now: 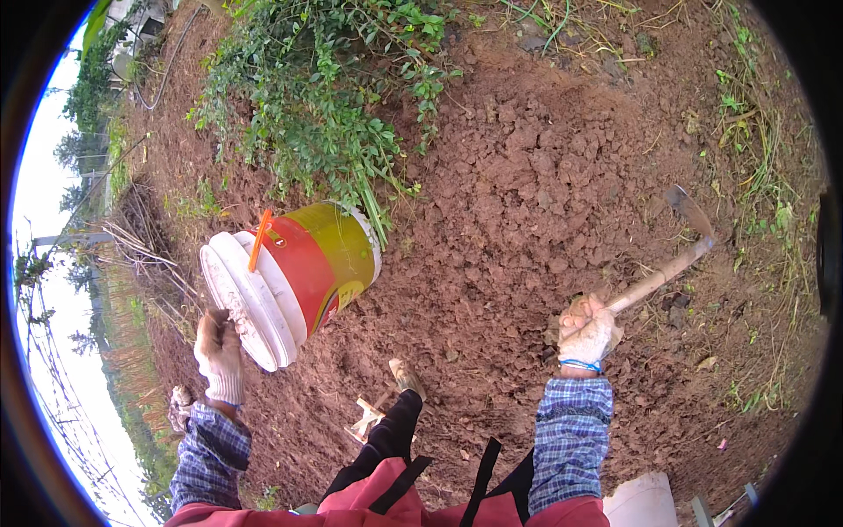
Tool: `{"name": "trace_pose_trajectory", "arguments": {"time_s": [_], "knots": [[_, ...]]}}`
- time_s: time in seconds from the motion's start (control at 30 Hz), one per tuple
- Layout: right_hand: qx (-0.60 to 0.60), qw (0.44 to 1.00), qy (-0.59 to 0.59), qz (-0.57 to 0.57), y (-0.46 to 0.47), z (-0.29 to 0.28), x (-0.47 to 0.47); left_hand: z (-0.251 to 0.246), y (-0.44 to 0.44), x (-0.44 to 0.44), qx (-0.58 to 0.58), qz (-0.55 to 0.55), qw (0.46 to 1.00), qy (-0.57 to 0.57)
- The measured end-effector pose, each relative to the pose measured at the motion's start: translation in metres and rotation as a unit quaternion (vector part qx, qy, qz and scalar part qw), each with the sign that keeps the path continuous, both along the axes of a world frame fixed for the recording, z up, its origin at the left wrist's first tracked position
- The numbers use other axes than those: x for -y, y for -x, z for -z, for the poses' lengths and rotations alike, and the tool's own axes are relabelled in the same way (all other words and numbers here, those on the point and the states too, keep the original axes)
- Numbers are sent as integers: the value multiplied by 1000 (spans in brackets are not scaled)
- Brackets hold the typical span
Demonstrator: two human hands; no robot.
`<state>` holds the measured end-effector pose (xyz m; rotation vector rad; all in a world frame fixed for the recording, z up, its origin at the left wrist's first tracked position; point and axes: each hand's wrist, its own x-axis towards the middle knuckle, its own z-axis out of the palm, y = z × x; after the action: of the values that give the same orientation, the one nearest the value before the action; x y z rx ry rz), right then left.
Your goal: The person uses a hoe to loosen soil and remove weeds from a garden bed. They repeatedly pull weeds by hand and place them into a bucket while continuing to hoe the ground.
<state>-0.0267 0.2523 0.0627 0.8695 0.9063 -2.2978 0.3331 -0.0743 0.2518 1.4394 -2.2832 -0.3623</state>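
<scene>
A white plastic bucket [299, 263] with a red and yellow-green label and an orange handle stands on the soil at left. Its top looks pale and smeared with dirt. My left hand [220, 349], in a soiled knit glove, has its fingers curled at the edge of that top; the fingertips are partly hidden. On the right, my right hand [586, 326], also in a dirty glove with a blue band at the wrist, grips the wooden handle of a small hoe [665, 273]. The hoe's metal blade points away from me, over the soil.
Clumpy reddish soil [527, 197] spreads before me. A leafy green shrub [329, 85] overhangs it beyond the bucket. Grass and weeds [767, 165] line the right side. A small wooden frame [365, 420] is beside my foot [407, 377]; dry stalks [148, 247] lie at left.
</scene>
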Motion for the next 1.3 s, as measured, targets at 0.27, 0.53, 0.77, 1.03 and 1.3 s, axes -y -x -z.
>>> {"name": "trace_pose_trajectory", "arguments": {"time_s": [0.27,0.53,0.77,1.03,1.3], "knots": [[153,941,31,-300,-111,-7,160,15,15,-114,-14,-97,898,-428],[27,979,-87,-183,-86,-66,102,32,-54,-147,94,-11,869,-486],[163,960,-77,-213,-143,-49,103,16,-50,-164,70,0,827,-559],[158,950,-35,-269,-202,-73,123,-7,-76,-143,93,10,861,-500],[65,976,-107,-175,-97,-54,127,14,-84,-168,69,4,843,-534]]}}
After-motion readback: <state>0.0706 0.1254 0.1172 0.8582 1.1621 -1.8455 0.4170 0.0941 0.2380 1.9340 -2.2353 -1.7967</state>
